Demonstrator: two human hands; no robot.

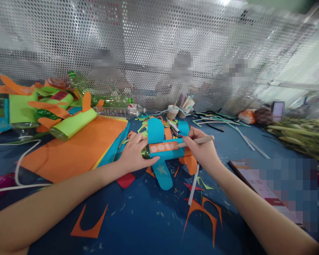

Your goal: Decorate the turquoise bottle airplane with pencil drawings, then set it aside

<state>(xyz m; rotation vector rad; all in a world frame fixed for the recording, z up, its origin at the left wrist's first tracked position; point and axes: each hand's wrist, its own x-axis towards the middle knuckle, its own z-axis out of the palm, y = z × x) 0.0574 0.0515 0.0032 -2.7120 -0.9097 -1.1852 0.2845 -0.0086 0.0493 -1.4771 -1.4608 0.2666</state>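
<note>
A toy airplane (167,154) made from a bottle wrapped in blue paper lies in the middle of the table. My left hand (134,150) is closed around its green bottle neck end. Pinched in my right hand (200,145) is a white marker (199,141), its tip at an orange strip (163,146) with a row of pale round windows on the airplane's body. A pale star marks the near blue wing (162,174), and orange tail pieces (189,163) stick out by my right hand.
Orange, yellow and blue paper sheets (77,152) lie at left, with other bottle airplanes (73,124) behind them. Orange paper scraps (202,216) are scattered in front. A phone or tablet (257,184) lies at right, near long green plant strips (303,138). Cups of markers (184,108) stand at the back.
</note>
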